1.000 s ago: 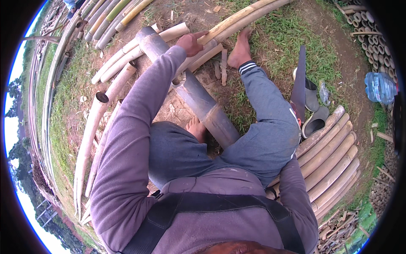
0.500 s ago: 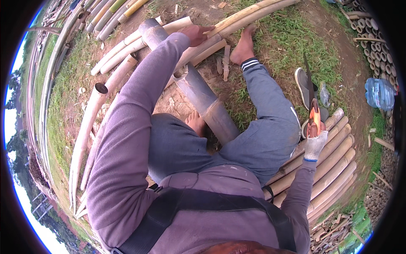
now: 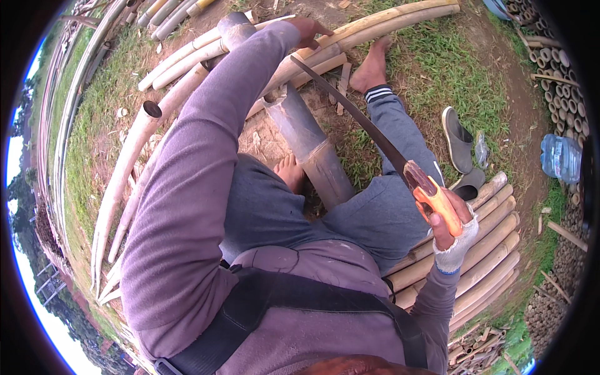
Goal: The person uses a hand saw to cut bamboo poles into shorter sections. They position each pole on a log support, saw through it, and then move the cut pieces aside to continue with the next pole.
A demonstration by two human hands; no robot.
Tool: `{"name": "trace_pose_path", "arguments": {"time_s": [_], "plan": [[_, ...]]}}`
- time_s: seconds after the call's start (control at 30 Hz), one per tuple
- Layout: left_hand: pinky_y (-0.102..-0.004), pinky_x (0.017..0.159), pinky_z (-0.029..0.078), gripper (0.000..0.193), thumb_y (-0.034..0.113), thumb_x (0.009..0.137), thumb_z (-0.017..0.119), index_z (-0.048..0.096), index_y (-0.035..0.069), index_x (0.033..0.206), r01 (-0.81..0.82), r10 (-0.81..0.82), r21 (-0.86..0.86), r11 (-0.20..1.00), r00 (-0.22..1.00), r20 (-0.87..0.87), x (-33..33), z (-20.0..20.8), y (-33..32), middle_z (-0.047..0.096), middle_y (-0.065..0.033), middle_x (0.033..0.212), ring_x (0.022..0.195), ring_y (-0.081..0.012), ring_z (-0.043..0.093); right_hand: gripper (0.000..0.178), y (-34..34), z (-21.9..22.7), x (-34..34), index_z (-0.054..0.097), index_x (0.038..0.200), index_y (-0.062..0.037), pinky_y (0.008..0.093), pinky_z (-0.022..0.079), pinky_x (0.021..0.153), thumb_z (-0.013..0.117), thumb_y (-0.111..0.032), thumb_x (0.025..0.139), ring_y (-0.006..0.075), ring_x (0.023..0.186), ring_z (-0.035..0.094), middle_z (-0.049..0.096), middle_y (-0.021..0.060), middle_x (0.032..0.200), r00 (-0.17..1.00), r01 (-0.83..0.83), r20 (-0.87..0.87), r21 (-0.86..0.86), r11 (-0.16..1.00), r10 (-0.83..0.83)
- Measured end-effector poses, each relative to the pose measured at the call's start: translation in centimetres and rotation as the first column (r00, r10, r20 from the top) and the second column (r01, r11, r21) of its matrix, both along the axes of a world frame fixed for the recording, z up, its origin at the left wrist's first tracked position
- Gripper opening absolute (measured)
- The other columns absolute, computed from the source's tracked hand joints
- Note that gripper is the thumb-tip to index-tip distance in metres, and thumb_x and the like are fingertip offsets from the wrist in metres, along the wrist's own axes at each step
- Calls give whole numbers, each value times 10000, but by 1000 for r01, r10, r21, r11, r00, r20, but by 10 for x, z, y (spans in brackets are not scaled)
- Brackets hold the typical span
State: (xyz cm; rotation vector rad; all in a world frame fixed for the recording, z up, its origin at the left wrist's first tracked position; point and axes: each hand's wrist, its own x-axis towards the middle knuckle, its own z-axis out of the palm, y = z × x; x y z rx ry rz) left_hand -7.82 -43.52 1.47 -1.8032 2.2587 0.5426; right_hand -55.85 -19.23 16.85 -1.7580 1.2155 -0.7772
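Observation:
My right hand (image 3: 455, 226), in a pale fingerless glove, is closed round the orange handle of a handsaw (image 3: 382, 142). Its long dark blade points up and left, with the tip close to the bamboo poles in front of me. Stretched far forward, my left hand (image 3: 307, 32) grips a yellowish bamboo pole (image 3: 387, 17); part of the grip is hidden by the sleeve. That pole lies alongside a second one, both across a thick grey bamboo log (image 3: 307, 134). The log runs between my legs, with a notched end beside the poles.
Cut bamboo lengths (image 3: 481, 253) lie side by side at my right. More poles (image 3: 134, 147) spread over the ground at left. Grey slippers (image 3: 458, 139), a clear plastic bag (image 3: 480, 150) and a blue water jug (image 3: 560, 157) are at right, near stacked bamboo (image 3: 560, 81).
The saw has swung from upright at my right to leftward, its tip now near the poles. My right hand moved slightly left and lower; my left hand stays at the pole.

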Motion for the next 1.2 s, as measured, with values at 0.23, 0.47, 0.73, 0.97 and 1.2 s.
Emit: {"name": "trace_pose_path", "arguments": {"time_s": [0.23,0.47,0.73,0.97,1.2], "plan": [[-480,990,565,659,332,948,797,567,421,1559,-22,22,-36,999,1000,8,-6,-6,2,782,-164,1074,1009,-332,751,433,-10,-44,67,674,1308,94,356,577,928,786,-162,979,250,1040,746,766,196,1177,997,-34,66,-100,994,40],[-476,954,577,664,328,949,789,558,446,1560,-44,45,-29,999,998,43,-10,2,8,781,-147,1035,974,-308,757,419,-12,-52,62,676,1300,95,378,587,915,782,-152,978,282,1024,755,759,215,1176,999,-43,-1,-154,987,44],[-484,1050,569,620,385,981,784,560,462,1553,-93,93,-10,996,992,83,-23,7,10,790,-85,1203,1172,-316,739,388,-28,-74,95,668,1289,93,381,593,908,780,-94,968,294,1022,765,759,214,1161,993,-111,19,-245,963,119],[-471,1065,572,641,357,971,796,555,465,1556,-53,56,-52,997,995,77,2,-46,-14,780,-69,1233,1179,-298,739,393,-29,-74,93,663,1320,77,377,587,925,765,-103,985,275,1046,753,756,195,1190,988,-118,89,-125,985,129],[-467,1019,591,577,387,984,773,594,437,1530,15,3,-125,992,990,144,-6,-23,-6,774,-72,1258,1142,-305,749,366,-37,-89,105,677,1294,79,384,585,909,757,-102,986,286,1004,756,761,203,1167,990,-75,112,-120,990,89]]}}
